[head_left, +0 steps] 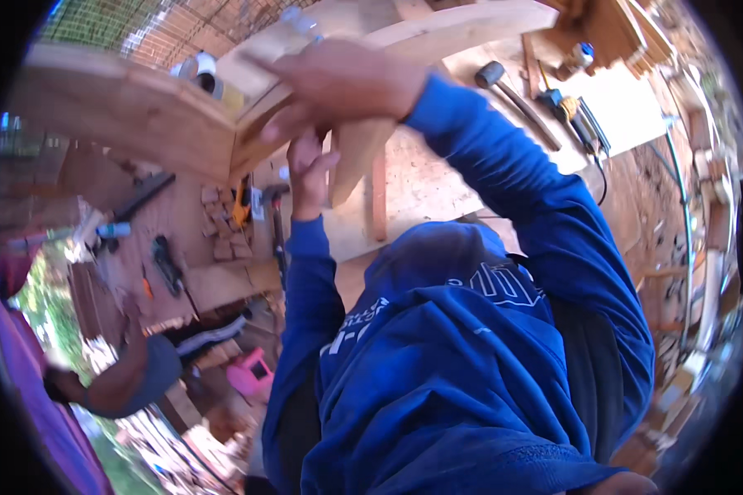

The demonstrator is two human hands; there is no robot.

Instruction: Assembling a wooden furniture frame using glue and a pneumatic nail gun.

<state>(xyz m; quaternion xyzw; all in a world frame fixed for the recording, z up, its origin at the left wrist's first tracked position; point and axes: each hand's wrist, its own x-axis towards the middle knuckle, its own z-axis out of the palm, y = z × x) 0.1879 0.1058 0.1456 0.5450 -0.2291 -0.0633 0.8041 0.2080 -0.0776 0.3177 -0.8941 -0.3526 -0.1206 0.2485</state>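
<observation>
A thick wooden frame stands in front of me, with a wide board [140, 107] running left and a curved beam [470, 31] running right from their joint. Just under that joint is my left hand [309, 175], its thumb and fingers curled together; what they hold, if anything, is hidden. My right hand [351, 82] reaches across above it, blurred by motion. Its forefinger stretches out over the joint and its other fingers hang apart beside the wood. A short angled timber [357, 157] comes down beside my left hand.
On the worktable [429, 181] at right lie a mallet [516, 103] and a yellow and black power tool [576, 120]. At left are small wood blocks [223, 223], an orange tool [241, 205] and a drill [167, 264]. A person in purple [33, 371] is at far left.
</observation>
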